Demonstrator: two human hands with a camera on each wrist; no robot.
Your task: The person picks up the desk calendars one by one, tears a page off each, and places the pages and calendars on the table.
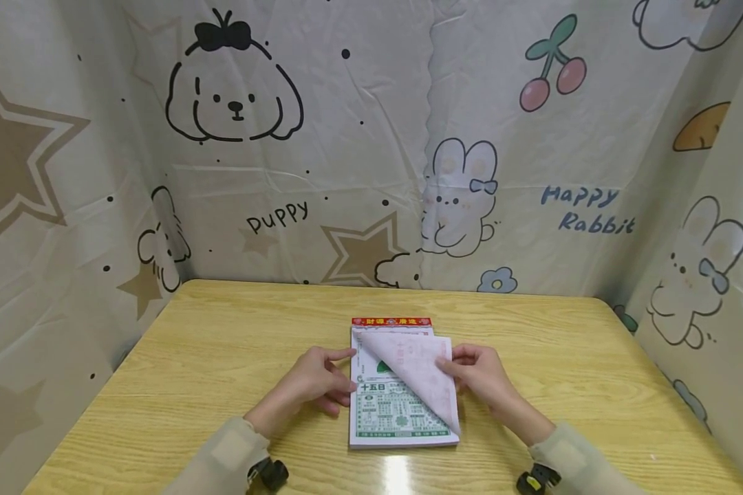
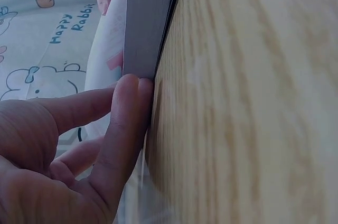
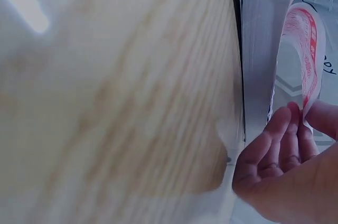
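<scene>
A thick tear-off calendar (image 1: pixel 402 414) lies on the table, with a red strip (image 1: pixel 391 322) along its top and green print on the page beneath. Its top sheet (image 1: pixel 422 371) is folded over diagonally from the lower left, pale reverse side up. The right hand (image 1: pixel 484 378) pinches the lifted sheet between thumb and fingers at the pad's right side; in the right wrist view the sheet (image 3: pixel 315 49) curves up with red print inside. Against the pad's left edge, the left hand (image 1: pixel 316 379) rests its extended fingertips. The left wrist view shows those fingers (image 2: pixel 124 123) touching the thick side of the pad (image 2: pixel 145 23).
The wooden table (image 1: pixel 235 337) extends around the calendar. A patterned curtain (image 1: pixel 347 137) hangs behind the table and along both sides. Dark wrist cameras (image 1: pixel 269 474) sit at both sleeves.
</scene>
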